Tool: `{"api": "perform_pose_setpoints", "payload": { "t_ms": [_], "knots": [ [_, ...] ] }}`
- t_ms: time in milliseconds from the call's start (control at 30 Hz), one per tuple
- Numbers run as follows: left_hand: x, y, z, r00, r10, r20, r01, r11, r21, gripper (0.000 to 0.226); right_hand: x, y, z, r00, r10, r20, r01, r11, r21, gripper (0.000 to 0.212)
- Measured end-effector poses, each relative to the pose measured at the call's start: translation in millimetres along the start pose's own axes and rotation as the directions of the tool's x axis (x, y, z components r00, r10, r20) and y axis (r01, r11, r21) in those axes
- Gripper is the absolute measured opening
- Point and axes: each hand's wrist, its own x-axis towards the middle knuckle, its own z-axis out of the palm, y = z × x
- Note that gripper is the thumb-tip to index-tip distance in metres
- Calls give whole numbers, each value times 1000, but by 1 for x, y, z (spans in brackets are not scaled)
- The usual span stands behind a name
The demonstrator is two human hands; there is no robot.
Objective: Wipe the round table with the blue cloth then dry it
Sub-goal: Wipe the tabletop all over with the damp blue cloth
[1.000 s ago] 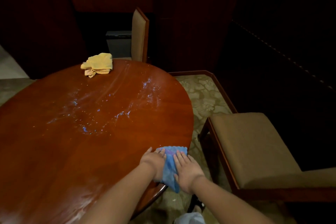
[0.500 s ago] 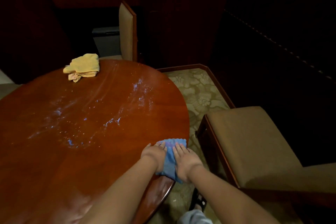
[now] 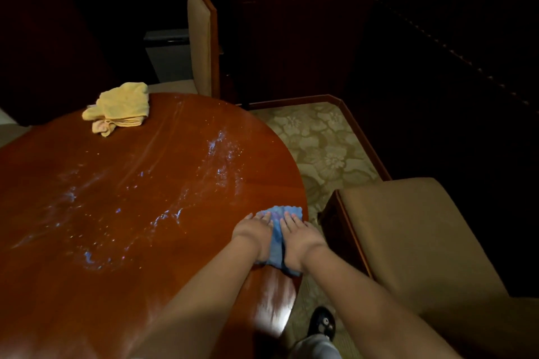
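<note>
The round reddish-brown wooden table (image 3: 87, 242) fills the left of the view, with wet streaks and droplets shining across its middle. A blue cloth (image 3: 277, 242) lies flat at the table's right edge. My left hand (image 3: 255, 232) and my right hand (image 3: 300, 237) press on it side by side, fingers pointing away from me, and cover most of it. A crumpled yellow cloth (image 3: 119, 106) rests at the far edge of the table, apart from both hands.
A padded chair (image 3: 408, 242) stands close to the table's right edge. Another chair (image 3: 201, 38) stands behind the table's far side. Patterned carpet (image 3: 323, 148) lies between them. My shoe (image 3: 322, 322) shows below the table edge. Dark wood panels surround the area.
Both hands with the blue cloth have slid a little further along the table's right edge, away from me. The view has tilted further down. The yellow cloth has stayed in place.
</note>
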Motion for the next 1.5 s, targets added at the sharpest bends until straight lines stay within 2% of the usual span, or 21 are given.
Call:
{"api": "perform_pose_setpoints", "payload": {
  "t_ms": [300,500,700,900,1167,1333,1500],
  "knots": [
    [55,-29,-46,999,-38,3,38,999,-34,80,60,51,-44,996,-91,-22,91,996,5,85],
    [89,-42,-72,994,-112,2,111,986,-128,80,99,78,-75,985,-173,-20,173,985,-20,81],
    [116,-58,-95,985,-161,69,171,965,-201,74,134,102,-93,962,-266,-65,264,964,-30,79],
    [126,-70,-104,971,-234,52,240,935,-262,66,170,122,-104,917,-375,-134,374,927,-33,77],
    [145,-75,-117,949,-312,49,314,911,-267,67,197,135,-135,880,-471,-65,466,881,-83,85],
    [156,-82,-120,932,-360,35,354,887,-297,60,213,139,-155,852,-523,-18,516,845,-141,73],
    [167,-90,-136,899,-437,32,416,829,-374,52,235,144,-179,824,-567,24,564,813,-145,72]
  ]
}}
